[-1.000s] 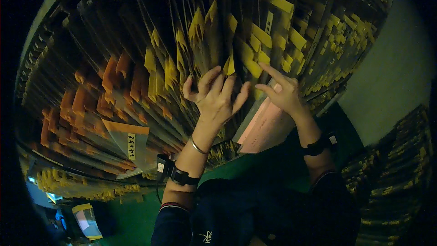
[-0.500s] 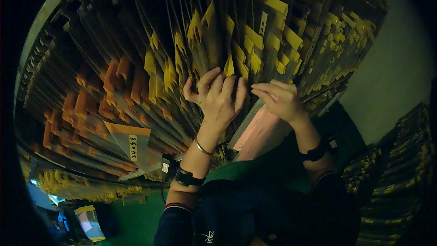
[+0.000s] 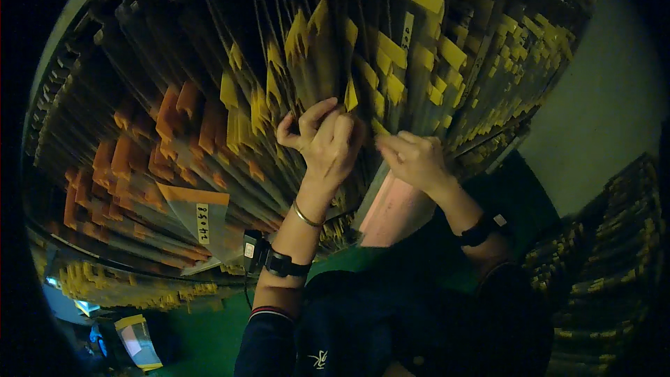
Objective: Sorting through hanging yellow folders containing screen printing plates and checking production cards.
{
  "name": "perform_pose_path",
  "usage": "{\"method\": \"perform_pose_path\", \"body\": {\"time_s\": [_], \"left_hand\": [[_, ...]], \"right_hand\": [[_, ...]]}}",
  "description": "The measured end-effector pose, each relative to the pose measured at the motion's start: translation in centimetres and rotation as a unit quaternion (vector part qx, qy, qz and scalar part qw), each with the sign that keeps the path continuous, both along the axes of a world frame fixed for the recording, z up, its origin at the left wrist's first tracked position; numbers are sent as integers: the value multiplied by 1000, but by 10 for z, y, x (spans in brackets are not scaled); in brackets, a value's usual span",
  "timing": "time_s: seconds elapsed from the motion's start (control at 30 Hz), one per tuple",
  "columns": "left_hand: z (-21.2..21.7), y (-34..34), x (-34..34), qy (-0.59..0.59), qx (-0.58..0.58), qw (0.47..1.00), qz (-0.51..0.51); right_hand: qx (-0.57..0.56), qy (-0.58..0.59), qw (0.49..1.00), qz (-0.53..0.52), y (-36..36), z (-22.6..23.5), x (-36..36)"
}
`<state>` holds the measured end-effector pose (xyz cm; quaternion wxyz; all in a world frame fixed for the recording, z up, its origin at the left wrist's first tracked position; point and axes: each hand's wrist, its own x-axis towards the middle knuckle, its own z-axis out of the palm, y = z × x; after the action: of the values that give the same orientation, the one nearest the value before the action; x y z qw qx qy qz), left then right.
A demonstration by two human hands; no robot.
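Observation:
Rows of hanging grey sleeves with yellow corners (image 3: 394, 87) fill the rack in front of me. My left hand (image 3: 326, 141) reaches in among them with its fingers curled; its fingertips are partly hidden, so what they hold cannot be made out. Just to its right, my right hand (image 3: 417, 162) has thumb and fingers pinched together at the yellow-edged top of a sleeve. Below that pinch, a pink sheet (image 3: 391, 213) shows through this sleeve, which slants down toward me.
Orange-cornered sleeves (image 3: 167, 115) hang to the left, one with a white label strip (image 3: 202, 223). More yellow-tipped sleeves (image 3: 520, 63) hang at the far right. Another packed rack (image 3: 600, 265) stands lower right. The floor (image 3: 209, 335) is green; a pale wall or floor area (image 3: 593, 119) lies right.
My right hand has moved left and slightly down, onto the yellow edge of the sleeve with the pink sheet. My left hand's fingers have curled in more and shifted slightly left.

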<state>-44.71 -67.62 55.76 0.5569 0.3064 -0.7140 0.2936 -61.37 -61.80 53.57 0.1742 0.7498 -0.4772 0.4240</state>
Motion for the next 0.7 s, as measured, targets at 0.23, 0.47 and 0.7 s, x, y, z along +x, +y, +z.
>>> {"method": "perform_pose_path", "body": {"time_s": [0.23, 0.47, 0.7], "left_hand": [[-4, 0, 1, -22, -7, 999, 36], [-2, 3, 4, -29, 20, 999, 40], [0, 8, 4, -31, 45, 998, 20]], "right_hand": [[-8, -51, 999, -16, -15, -9, -25], [2, -82, 996, 30, -17, -7, -26], [-2, -98, 995, -24, -4, 3, -6]]}}
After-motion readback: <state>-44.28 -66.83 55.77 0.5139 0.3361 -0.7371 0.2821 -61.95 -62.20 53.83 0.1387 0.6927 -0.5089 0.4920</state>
